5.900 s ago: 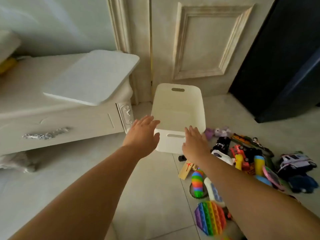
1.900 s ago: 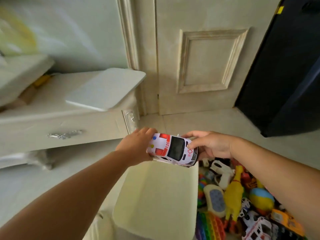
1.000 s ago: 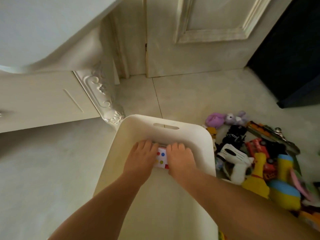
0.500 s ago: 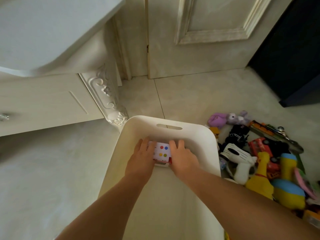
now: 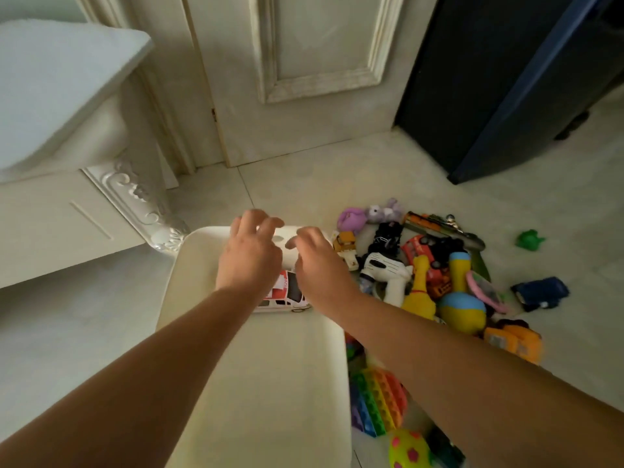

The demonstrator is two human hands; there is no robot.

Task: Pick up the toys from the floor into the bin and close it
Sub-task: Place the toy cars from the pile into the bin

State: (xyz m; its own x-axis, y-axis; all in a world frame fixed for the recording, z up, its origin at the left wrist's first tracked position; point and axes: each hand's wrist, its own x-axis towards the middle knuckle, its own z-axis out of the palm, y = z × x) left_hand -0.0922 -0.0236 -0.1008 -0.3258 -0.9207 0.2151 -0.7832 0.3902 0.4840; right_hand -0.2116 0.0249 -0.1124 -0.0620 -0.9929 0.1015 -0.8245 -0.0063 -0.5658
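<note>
The white bin (image 5: 189, 265) stands open on the floor below me. A white and red toy ambulance (image 5: 287, 293) lies on its bottom at the far end. My left hand (image 5: 251, 255) and my right hand (image 5: 317, 261) hover above it over the far rim, fingers spread and curled, holding nothing. To the right of the bin lies a pile of toys: a yellow rubber chicken (image 5: 418, 292), a white toy gun (image 5: 388, 271), a red truck (image 5: 429, 258), a rainbow pop toy (image 5: 378, 403) and purple plush animals (image 5: 368, 214). The bin's white lid (image 5: 57, 82) rests on the dresser.
A cream dresser (image 5: 60, 224) with a carved corner stands at the left, close to the bin. A panelled door (image 5: 304, 79) is ahead, a dark cabinet (image 5: 506, 79) at the right. A green toy (image 5: 530, 238) and a dark blue car (image 5: 540, 293) lie apart on the tiles.
Both hands have let go of the ambulance, which now lies in the bin, and have risen above its far rim with fingers apart.
</note>
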